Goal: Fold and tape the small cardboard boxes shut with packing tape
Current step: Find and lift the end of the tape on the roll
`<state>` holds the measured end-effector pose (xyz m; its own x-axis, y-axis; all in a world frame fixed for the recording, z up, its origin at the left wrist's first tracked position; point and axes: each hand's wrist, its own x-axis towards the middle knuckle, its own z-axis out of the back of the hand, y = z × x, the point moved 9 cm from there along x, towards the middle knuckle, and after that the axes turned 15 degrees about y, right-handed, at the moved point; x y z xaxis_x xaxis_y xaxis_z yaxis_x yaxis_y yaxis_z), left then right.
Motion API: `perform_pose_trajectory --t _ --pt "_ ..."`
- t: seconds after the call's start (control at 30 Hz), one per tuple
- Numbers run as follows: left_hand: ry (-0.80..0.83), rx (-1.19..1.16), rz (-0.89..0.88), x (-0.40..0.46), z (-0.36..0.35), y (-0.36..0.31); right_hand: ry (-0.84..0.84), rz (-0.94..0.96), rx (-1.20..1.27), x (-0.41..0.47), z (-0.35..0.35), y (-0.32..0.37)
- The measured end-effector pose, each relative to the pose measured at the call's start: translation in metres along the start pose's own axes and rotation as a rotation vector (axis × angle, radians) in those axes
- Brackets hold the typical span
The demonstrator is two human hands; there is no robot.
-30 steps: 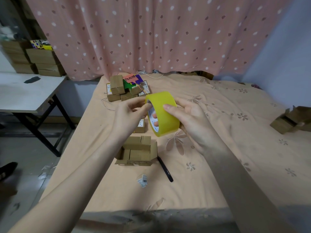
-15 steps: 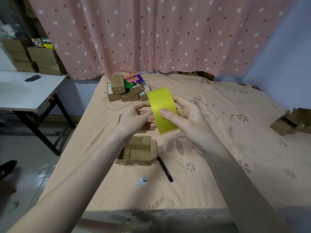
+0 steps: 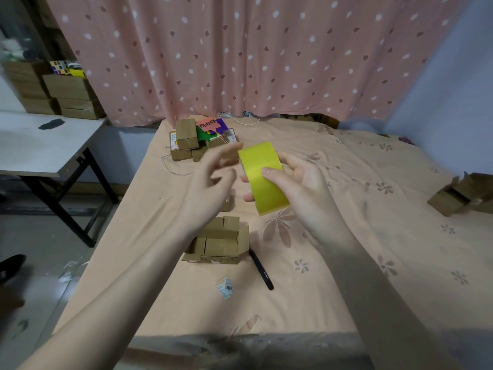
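1. My right hand [image 3: 301, 188] holds the yellow roll of packing tape [image 3: 262, 177] up above the middle of the peach flowered bedsheet [image 3: 373, 263], thumb curled over the outer face and fingers wrapped behind the roll.
2. My left hand [image 3: 210, 185] hangs just beside the roll on its left, fingers loosely spread and a little blurred; I see them holding nothing, and I cannot tell whether a fingertip touches the tape.
3. Below my hands, toward the left edge of the bed, sits the small brown cardboard box [image 3: 218, 241], its flaps unfolded and no tape on it.
4. A black pen [image 3: 261, 269] lies just beside the box's right corner, angled toward the near edge.
5. A crumpled white barcode label [image 3: 225, 287] lies near the pen, closer to the near edge.
6. At the far left corner of the bed is a pile of small brown boxes [image 3: 186, 141] with coloured cards on it.
7. Another open cardboard box [image 3: 458, 196] rests at the right edge.
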<state>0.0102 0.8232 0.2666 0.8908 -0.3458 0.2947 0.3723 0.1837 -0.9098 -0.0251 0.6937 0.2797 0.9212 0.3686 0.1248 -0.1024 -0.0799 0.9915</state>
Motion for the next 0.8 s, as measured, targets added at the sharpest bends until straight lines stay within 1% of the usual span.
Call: perform_pose_trajectory --t 0.07,0.13,0.2,0.33,0.47,0.63,0.8 --pt "-0.083 0.131 -0.163 -0.009 0.01 -0.022 -0.014 0.019 -0.023 -0.001 0.0 0.001" --pt "-0.077 0.295 -0.271 -0.015 0.007 -0.039 -0.019 0.037 -0.057 -0.001 0.0 0.002" --pt "-0.044 0.393 -0.302 -0.016 -0.001 -0.046 -0.002 0.041 -0.076 0.0 -0.002 0.002" --pt "-0.024 0.456 -0.354 -0.014 -0.006 -0.051 0.056 0.023 -0.082 0.001 -0.007 0.0" --pt "-0.026 0.537 -0.433 -0.014 -0.009 -0.055 0.091 0.03 -0.15 0.001 -0.01 0.003" --pt "-0.045 0.569 -0.483 -0.016 -0.01 -0.058 0.077 0.003 -0.216 0.003 -0.009 0.002" --pt "-0.044 0.381 -0.405 -0.008 -0.006 -0.051 0.057 -0.012 -0.3 0.004 -0.01 0.003"
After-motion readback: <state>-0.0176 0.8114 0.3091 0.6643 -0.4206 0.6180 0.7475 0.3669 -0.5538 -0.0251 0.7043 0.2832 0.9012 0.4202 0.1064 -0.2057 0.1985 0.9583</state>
